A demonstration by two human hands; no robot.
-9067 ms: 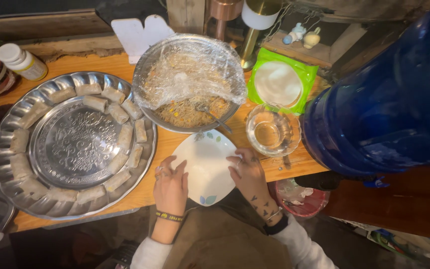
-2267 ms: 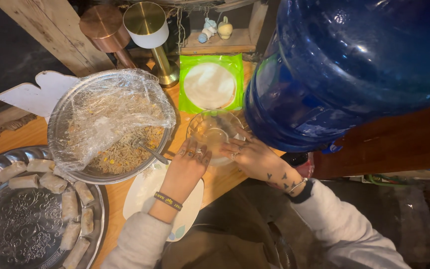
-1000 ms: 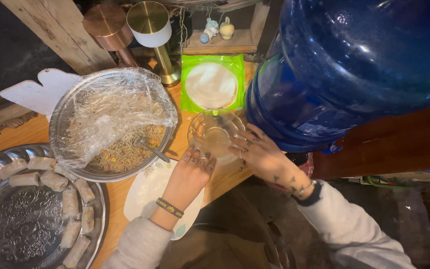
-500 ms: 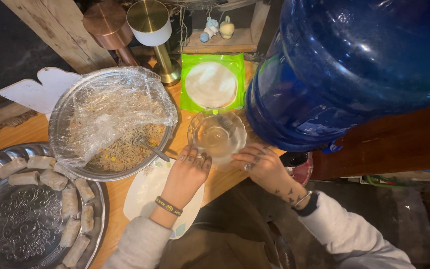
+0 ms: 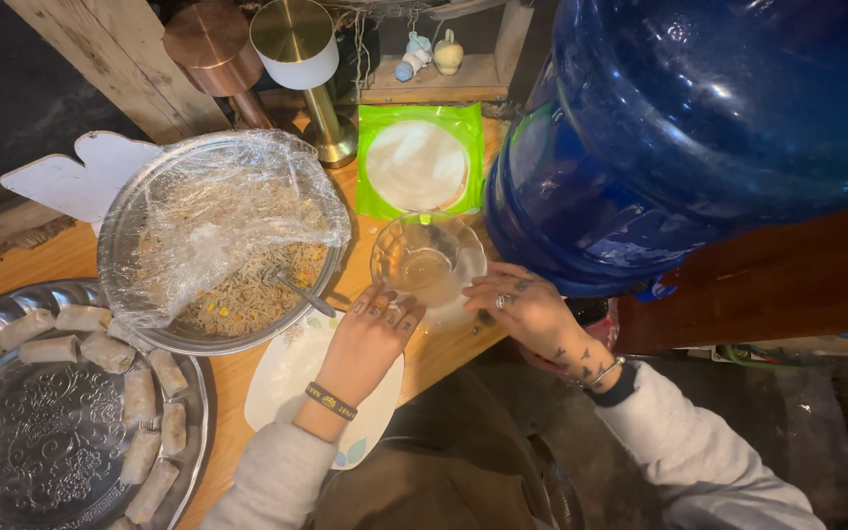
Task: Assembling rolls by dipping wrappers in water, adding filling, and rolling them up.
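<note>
Both hands at the glass bowl (image 5: pixel 429 263), near edge of the wooden table (image 5: pixel 41 265).

Largest to smallest: blue water jug (image 5: pixel 699 128) at right; engraved silver tray (image 5: pixel 41 432) with rolls around its rim at left; steel bowl (image 5: pixel 218 240) of filling half under cling film; white plate (image 5: pixel 296 378); green pack of round wrappers (image 5: pixel 419 162). Left hand (image 5: pixel 370 339), fingers loosely spread, touches the glass bowl's near rim, holding nothing. Right hand (image 5: pixel 522 309) lies flat and open just beside it.
</note>
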